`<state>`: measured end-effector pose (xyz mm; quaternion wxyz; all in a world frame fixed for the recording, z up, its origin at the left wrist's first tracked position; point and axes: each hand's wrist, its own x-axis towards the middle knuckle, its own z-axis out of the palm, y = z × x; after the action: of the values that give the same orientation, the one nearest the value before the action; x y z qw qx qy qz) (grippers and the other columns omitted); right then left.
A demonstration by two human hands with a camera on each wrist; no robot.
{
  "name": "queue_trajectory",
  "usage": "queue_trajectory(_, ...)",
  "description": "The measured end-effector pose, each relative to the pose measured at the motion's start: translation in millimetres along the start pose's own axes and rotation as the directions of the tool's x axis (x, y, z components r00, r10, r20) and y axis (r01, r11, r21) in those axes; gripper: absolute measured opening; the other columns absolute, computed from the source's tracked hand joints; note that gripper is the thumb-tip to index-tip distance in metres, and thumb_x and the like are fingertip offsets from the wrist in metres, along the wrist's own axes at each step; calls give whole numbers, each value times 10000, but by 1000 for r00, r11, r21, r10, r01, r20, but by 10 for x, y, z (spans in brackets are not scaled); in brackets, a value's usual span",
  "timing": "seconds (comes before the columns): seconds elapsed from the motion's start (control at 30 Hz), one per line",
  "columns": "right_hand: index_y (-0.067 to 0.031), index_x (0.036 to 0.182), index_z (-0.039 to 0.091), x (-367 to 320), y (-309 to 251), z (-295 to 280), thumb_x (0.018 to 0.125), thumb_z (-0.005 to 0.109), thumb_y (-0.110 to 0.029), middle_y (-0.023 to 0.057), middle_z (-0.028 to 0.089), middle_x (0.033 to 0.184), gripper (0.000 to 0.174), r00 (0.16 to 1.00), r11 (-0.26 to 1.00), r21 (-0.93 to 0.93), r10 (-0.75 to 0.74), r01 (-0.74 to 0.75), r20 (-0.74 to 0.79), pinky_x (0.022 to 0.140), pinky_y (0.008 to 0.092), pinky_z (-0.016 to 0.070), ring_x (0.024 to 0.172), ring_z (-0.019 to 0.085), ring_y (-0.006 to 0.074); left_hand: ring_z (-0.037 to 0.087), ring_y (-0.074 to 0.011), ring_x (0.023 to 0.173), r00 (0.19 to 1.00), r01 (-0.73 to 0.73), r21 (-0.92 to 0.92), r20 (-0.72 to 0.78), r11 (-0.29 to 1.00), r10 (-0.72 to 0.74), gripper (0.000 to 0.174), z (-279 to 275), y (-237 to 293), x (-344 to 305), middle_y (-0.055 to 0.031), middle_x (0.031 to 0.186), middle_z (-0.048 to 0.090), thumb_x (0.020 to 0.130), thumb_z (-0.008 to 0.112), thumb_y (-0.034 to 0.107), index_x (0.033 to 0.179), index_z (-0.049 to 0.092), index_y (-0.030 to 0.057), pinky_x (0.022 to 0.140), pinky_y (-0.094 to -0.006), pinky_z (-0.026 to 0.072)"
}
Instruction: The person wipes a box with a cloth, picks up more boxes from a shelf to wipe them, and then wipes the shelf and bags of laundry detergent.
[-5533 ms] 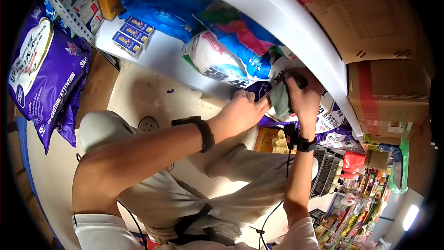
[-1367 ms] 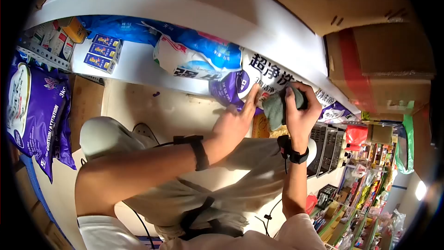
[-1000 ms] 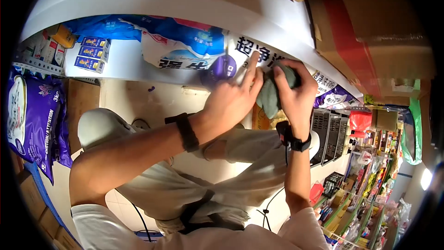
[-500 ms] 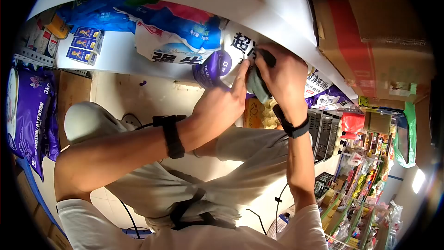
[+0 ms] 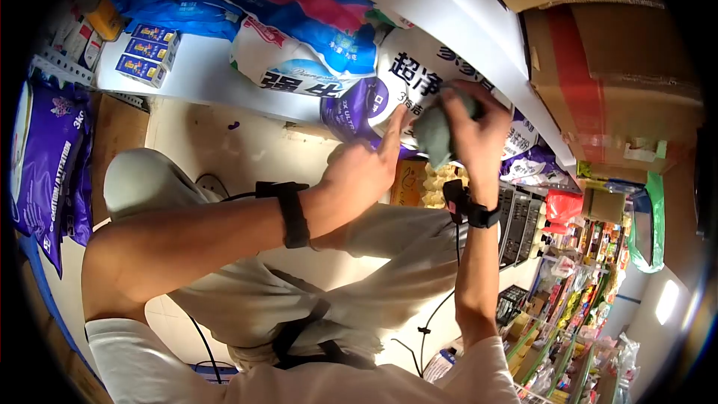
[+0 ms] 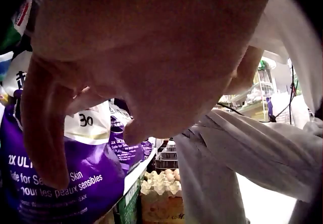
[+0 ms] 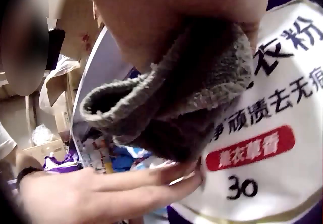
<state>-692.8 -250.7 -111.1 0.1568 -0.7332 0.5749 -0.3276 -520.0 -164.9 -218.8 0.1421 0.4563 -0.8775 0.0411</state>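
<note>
Two hands work at one white-and-purple detergent bag (image 5: 410,84) that stands at the front edge of a white shelf (image 5: 202,78), with its purple bottom hanging over that edge. The right hand (image 5: 479,126) has its fingers and thumb curled tight round a bunched grey-green cloth (image 5: 435,133) and presses it against the bag's white printed face. The right wrist view shows the cloth (image 7: 171,108) folded over itself against the bag (image 7: 267,148), just above a red label and the number 30. The left hand (image 5: 365,170) lies just left of the cloth; its fingers (image 7: 131,183) are straight and close together, their tips on the bag's face, curled round nothing. From the left wrist, that hand (image 6: 151,57) fills the top of the view over the bag's purple lower part (image 6: 60,183).

A blue-and-white sack (image 5: 299,67) lies on the shelf, touching the detergent bag's left side. Small blue boxes (image 5: 146,52) sit in a row near the shelf's left end. Below that end hang large purple bags (image 5: 48,157). A white shelf board (image 5: 449,7) runs overhead, with a cardboard box (image 5: 613,67) to its right. An egg tray (image 6: 159,183) stands below the shelf's front edge.
</note>
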Motion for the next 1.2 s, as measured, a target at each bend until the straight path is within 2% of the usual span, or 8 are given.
queue_trajectory(0.13,18,1112,828,22,-9,-37,984,799,-152,116,827,992,215,994,982,-166,-100,92,-43,872,314,579,907,742,155,768,-206,829,1000,-2,24,4,1000,2,710,-55,36,33,-392,1724,324,863,680,80,1506,553,-191,605,-294,613)
queue_trajectory(0.37,7,1109,822,96,-17,120,969,801,-157,146,831,1003,217,982,972,-187,-163,143,-95,869,338,590,891,778,208,747,-230,767,987,11,-64,-159,998,-22,539,77,48,74,-236,1353,618,877,861,393,1124,685,-53,584,-332,610)
queue_trajectory(0.47,-11,1113,825,53,68,209,961,795,-167,173,831,1029,219,987,929,-338,-163,150,-9,871,362,600,900,799,261,738,-231,751,995,37,-93,-87,995,-45,568,90,96,91,-203,1279,624,877,860,398,1170,686,-57,577,-333,605)
queue_trajectory(0.73,-4,1083,833,69,26,89,956,805,-160,188,825,1008,203,982,914,-372,-186,161,-32,893,361,592,912,795,298,774,-243,790,1000,23,6,-12,1000,-23,724,94,115,86,-298,1528,577,929,808,420,1412,635,-90,600,-322,615)
queue_trajectory(0.83,-17,1060,822,71,50,122,929,803,-263,208,800,956,280,969,896,-409,-229,171,-96,818,451,597,860,766,418,765,-236,774,999,48,12,-11,999,-47,689,60,118,82,-300,1492,599,931,807,425,1373,661,-83,585,-332,609)
queue_trajectory(0.97,-51,1047,841,-152,-46,296,905,796,-241,197,806,955,242,994,937,-347,-78,47,-77,818,428,615,866,790,377,731,-253,695,999,-19,65,-40,998,22,375,66,127,71,-231,1208,686,851,775,251,1093,785,-35,508,-387,579)
queue_trajectory(1.1,-53,1047,850,-204,-84,177,907,790,-248,199,810,955,248,994,958,-287,52,-22,96,808,417,618,856,795,363,780,-391,785,966,-46,-70,252,997,62,492,189,210,116,-326,1490,597,934,665,178,1341,709,-96,548,-555,625)
queue_trajectory(1.2,-44,1053,846,-213,-83,191,912,787,-247,201,812,966,254,997,953,-302,20,3,74,817,414,620,867,797,366,771,-411,825,992,0,-14,129,1000,1,468,193,242,65,-310,1514,585,947,656,177,1330,718,-83,555,-560,623)
